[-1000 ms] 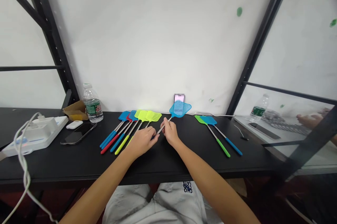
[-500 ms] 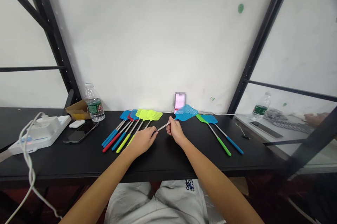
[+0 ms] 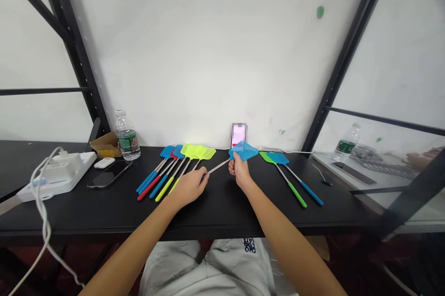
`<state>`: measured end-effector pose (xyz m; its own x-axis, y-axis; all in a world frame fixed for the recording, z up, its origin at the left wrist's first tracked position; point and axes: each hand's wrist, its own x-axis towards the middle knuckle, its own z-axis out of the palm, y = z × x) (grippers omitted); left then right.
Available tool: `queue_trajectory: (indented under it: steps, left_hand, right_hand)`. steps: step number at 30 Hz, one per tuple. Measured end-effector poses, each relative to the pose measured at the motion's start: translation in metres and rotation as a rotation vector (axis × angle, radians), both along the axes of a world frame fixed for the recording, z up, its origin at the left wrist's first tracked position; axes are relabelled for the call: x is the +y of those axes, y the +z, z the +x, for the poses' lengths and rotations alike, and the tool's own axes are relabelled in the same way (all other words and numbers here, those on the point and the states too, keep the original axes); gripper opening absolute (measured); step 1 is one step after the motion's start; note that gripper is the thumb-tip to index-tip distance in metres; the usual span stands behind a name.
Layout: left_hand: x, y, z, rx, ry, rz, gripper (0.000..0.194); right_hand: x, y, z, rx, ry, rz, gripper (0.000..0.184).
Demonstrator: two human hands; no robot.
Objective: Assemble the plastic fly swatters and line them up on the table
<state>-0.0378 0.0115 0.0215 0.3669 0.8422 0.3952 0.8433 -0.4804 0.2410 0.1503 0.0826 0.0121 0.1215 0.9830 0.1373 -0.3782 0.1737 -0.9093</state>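
Light trousers [image 3: 205, 268] were seen at the near edge, below the black table [image 3: 222, 210], and both bare forearms were reached out over it. The left hand [image 3: 187, 188] was held at mid-table, its fingers [image 3: 200, 180] curled narrow beside the end of a metal shaft; whether the shaft was gripped by them could not be told. The blue swatter [image 3: 244, 151] was held in the right hand [image 3: 239, 171], its fingers [image 3: 233, 167] closed around the shaft just below the mesh head, which was raised and tilted at the far side of the table.

A fanned row of five swatters [image 3: 184, 151] in blue, red and yellow-green was laid to the left of the hands, and a green swatter [image 3: 267, 157] and another blue swatter [image 3: 294, 187] lay to the right. Farther left, a flat phone [image 3: 109, 174], an earbud case [image 3: 104, 162] and a power strip [image 3: 57, 177] with a white cable [image 3: 43, 198] were placed. A water bottle [image 3: 127, 136] and torn cardboard [image 3: 107, 145] stood behind them. An upright phone [image 3: 238, 134], its screen blurred, was stood against the white wall [image 3: 208, 54].
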Motion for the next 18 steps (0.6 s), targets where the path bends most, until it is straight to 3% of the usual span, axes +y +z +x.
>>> queue_trajectory:
  steps: [3,6,10,12,16,18]
  left_hand:
    - [-0.002,0.003,0.003,-0.113,-0.075,-0.084,0.031]
    - [-0.003,0.007,0.005,-0.310,-0.153,-0.279,0.033]
    - [-0.003,0.008,0.006,-0.483,-0.163,-0.458,0.037]
    - [-0.003,0.008,0.006,-0.488,-0.154,-0.450,0.040]
    - [-0.001,0.006,0.005,-0.368,-0.139,-0.255,0.041]
    - [0.000,0.006,0.005,-0.344,-0.131,-0.234,0.038]
  right_hand:
    - [-0.003,-0.004,-0.003,-0.079,0.165,-0.032,0.038]
    - [-0.006,-0.009,-0.008,-0.140,0.320,-0.034,0.040]
    - [-0.013,-0.013,-0.017,-0.269,0.490,-0.026,0.043]
    - [-0.016,-0.013,-0.021,-0.282,0.501,-0.029,0.043]
    - [-0.020,-0.013,-0.026,-0.284,0.467,-0.071,0.044]
    - [-0.020,-0.014,-0.026,-0.313,0.491,-0.063,0.043]
